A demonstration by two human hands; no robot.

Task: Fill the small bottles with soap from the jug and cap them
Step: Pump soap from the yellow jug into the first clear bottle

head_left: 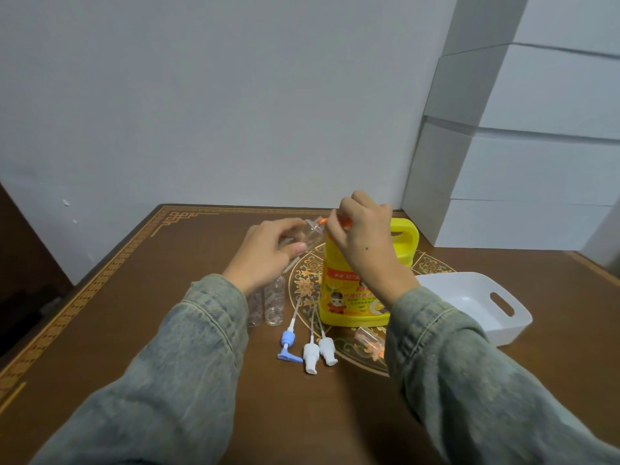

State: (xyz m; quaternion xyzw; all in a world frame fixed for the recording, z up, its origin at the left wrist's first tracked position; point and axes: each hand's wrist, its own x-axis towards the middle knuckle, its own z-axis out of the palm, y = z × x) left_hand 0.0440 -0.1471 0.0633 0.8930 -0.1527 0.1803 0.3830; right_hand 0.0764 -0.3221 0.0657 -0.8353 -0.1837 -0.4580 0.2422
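Note:
A yellow soap jug [349, 297] stands upright on the brown table [167, 330]. My left hand [265, 253] grips a small clear bottle [310, 234], tilted with its mouth toward the jug's top. My right hand [362, 233] is above the jug and pinches an orange part [345, 223] at the jug's mouth, mostly hidden by my fingers. Two empty clear bottles [273, 302] lie on the table left of the jug. A blue pump cap [288, 345] and two white pump caps [318, 352] lie in front. Another clear bottle with an orange tint [369, 340] lies beside the jug's base.
A white plastic basket [510, 327] with a cut-out handle sits to the right of the jug. White stacked boxes [523, 162] stand at the back right against the wall. The table's left edge drops off to a dark floor.

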